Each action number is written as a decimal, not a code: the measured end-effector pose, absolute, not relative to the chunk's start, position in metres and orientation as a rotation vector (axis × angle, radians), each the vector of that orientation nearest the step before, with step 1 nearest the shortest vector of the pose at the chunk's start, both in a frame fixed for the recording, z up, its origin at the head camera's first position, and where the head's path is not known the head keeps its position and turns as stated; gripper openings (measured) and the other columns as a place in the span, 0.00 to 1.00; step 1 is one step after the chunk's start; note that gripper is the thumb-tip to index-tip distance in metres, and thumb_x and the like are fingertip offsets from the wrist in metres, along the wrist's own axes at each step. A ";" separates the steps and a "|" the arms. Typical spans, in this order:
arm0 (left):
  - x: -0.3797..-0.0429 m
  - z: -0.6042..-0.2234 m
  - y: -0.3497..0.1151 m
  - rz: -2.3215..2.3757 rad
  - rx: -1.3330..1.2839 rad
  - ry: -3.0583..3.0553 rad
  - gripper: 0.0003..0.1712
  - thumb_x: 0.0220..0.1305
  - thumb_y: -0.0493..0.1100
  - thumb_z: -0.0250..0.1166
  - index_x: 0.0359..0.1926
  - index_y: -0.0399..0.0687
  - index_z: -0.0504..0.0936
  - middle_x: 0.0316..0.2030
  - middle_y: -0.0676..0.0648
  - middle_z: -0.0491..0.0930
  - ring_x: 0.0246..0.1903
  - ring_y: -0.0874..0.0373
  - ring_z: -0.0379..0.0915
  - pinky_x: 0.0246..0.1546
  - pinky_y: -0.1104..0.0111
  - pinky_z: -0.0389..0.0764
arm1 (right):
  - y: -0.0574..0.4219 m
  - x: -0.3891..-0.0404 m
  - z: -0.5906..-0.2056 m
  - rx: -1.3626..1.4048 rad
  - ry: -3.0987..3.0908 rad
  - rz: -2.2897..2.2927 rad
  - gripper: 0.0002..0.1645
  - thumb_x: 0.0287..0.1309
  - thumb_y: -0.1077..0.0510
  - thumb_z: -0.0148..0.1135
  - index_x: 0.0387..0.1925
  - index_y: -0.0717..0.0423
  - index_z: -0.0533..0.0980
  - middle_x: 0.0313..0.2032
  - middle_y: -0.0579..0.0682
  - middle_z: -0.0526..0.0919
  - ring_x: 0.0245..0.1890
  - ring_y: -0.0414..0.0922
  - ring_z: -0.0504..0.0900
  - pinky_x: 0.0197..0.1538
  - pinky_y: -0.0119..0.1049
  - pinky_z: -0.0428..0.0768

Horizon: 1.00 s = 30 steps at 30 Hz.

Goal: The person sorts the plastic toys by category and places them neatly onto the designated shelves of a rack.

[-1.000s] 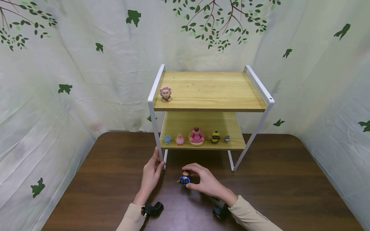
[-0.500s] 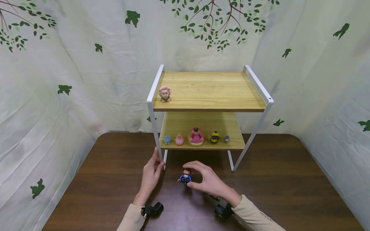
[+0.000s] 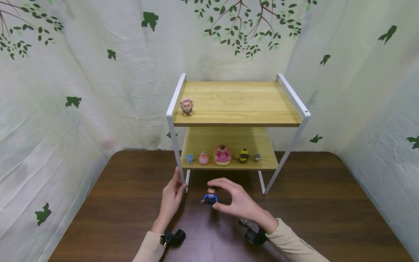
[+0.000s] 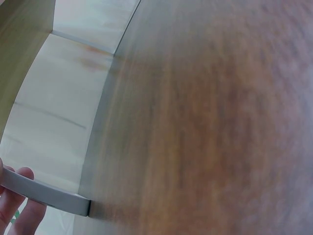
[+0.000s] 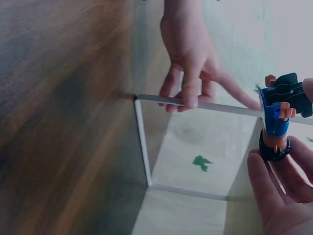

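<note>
My right hand (image 3: 238, 201) pinches a small toy figure (image 3: 210, 197) with dark hair, a blue top and black legs, thumb at its lower end and fingers at its head. In the right wrist view the toy figure (image 5: 277, 117) appears head down between thumb and fingertips. It is held in front of the two-tier shelf (image 3: 240, 105), below the lower board. My left hand (image 3: 171, 193) grips the shelf's white front left leg (image 3: 176, 149), thumb on one side and fingers behind. That leg (image 4: 49, 194) and some left fingertips show in the left wrist view.
On the lower board stand a blue figure (image 3: 189, 158), a pink duck (image 3: 203, 158), a pink bear (image 3: 222, 155), a yellow-and-black figure (image 3: 243, 156) and a small grey figure (image 3: 256, 157). A pink figure (image 3: 187, 106) stands on the top board. A brown table (image 3: 327, 203) bears the shelf.
My right hand has moved slightly forward and to the right, toward the shelf, carrying the toy figure. My left hand keeps its place on the leg.
</note>
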<state>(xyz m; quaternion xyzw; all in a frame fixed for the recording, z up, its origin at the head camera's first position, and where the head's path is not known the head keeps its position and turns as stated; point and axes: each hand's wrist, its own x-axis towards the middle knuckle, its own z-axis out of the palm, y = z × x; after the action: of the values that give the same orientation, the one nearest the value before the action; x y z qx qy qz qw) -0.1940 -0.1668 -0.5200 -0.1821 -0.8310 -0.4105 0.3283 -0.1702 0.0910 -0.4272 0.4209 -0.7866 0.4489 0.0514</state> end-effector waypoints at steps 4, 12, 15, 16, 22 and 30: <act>-0.194 -0.520 -0.167 -1.079 -0.480 -2.175 0.54 0.54 0.24 0.66 0.75 0.55 0.49 0.26 0.45 0.75 0.25 0.56 0.76 0.26 0.64 0.82 | 0.093 -0.171 -0.421 1.295 -2.371 1.361 0.32 0.51 0.58 0.72 0.59 0.53 0.73 0.57 0.47 0.74 0.56 0.43 0.73 0.55 0.39 0.75; -0.193 -0.518 -0.166 -1.074 -0.464 -2.200 0.53 0.55 0.25 0.66 0.75 0.52 0.49 0.27 0.45 0.74 0.25 0.55 0.76 0.27 0.62 0.82 | 0.096 -0.172 -0.410 1.334 -2.309 1.332 0.32 0.50 0.58 0.72 0.58 0.57 0.73 0.57 0.49 0.75 0.57 0.45 0.73 0.57 0.39 0.73; -0.192 -0.517 -0.166 -1.083 -0.463 -2.207 0.52 0.55 0.25 0.66 0.74 0.52 0.49 0.27 0.45 0.74 0.26 0.56 0.76 0.27 0.62 0.82 | 0.097 -0.173 -0.407 1.346 -2.294 1.331 0.32 0.50 0.58 0.71 0.58 0.58 0.73 0.57 0.50 0.75 0.57 0.45 0.73 0.57 0.38 0.73; -0.192 -0.517 -0.166 -1.087 -0.464 -2.207 0.52 0.55 0.25 0.66 0.74 0.51 0.49 0.27 0.45 0.74 0.26 0.56 0.76 0.27 0.62 0.82 | 0.097 -0.174 -0.406 1.350 -2.288 1.330 0.32 0.50 0.58 0.71 0.58 0.58 0.73 0.57 0.50 0.75 0.57 0.45 0.73 0.57 0.38 0.73; -0.192 -0.517 -0.166 -1.098 -0.456 -2.211 0.53 0.55 0.25 0.66 0.75 0.53 0.49 0.27 0.45 0.74 0.26 0.56 0.75 0.27 0.62 0.82 | 0.100 -0.176 -0.398 1.366 -2.268 1.344 0.32 0.51 0.59 0.71 0.59 0.58 0.72 0.57 0.50 0.75 0.56 0.46 0.74 0.56 0.38 0.74; -0.193 -0.517 -0.165 -1.097 -0.455 -2.214 0.47 0.55 0.25 0.66 0.72 0.43 0.52 0.27 0.46 0.74 0.25 0.56 0.75 0.27 0.62 0.82 | 0.103 -0.178 -0.385 1.325 -2.306 1.296 0.34 0.49 0.58 0.72 0.60 0.56 0.73 0.58 0.48 0.75 0.60 0.45 0.71 0.61 0.42 0.70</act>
<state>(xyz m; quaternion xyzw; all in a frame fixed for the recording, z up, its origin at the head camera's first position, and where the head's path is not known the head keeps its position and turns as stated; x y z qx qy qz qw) -0.1925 -0.1652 -0.5165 -0.1721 -0.8381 -0.4151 0.3094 -0.1777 0.1033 -0.3852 0.4460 -0.7763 0.4361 0.0913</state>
